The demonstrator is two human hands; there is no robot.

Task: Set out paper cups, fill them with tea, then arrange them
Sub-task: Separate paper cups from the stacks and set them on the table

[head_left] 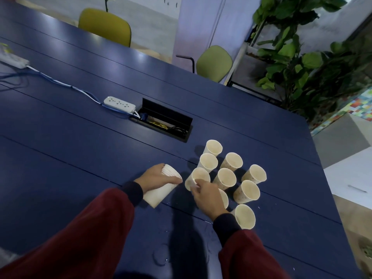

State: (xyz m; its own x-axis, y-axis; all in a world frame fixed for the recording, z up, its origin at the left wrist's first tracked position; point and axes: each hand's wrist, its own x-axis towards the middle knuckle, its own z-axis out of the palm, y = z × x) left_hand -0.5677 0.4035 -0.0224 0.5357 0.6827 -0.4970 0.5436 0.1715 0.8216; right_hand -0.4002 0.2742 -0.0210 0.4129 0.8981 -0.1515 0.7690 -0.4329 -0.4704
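My right hand (pixel 209 198) pinched a cup (pixel 199 175), judged light and crushable, by its rim; my left hand (pixel 157 176) gripped the stack (pixel 159 193).

Dim, bluish light; soft focus, edges warped.

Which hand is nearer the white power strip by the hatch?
Left. The left hand lies toward the camera from the white plastic power strip; the right hand is farther right.

The left hand (pixel 159 177) curls around a stack of cups (pixel 158 195), its sleeved arm reaching in from the near left. The right hand (pixel 208 196), just beside it, pinches the rim of one cup (pixel 200 174).
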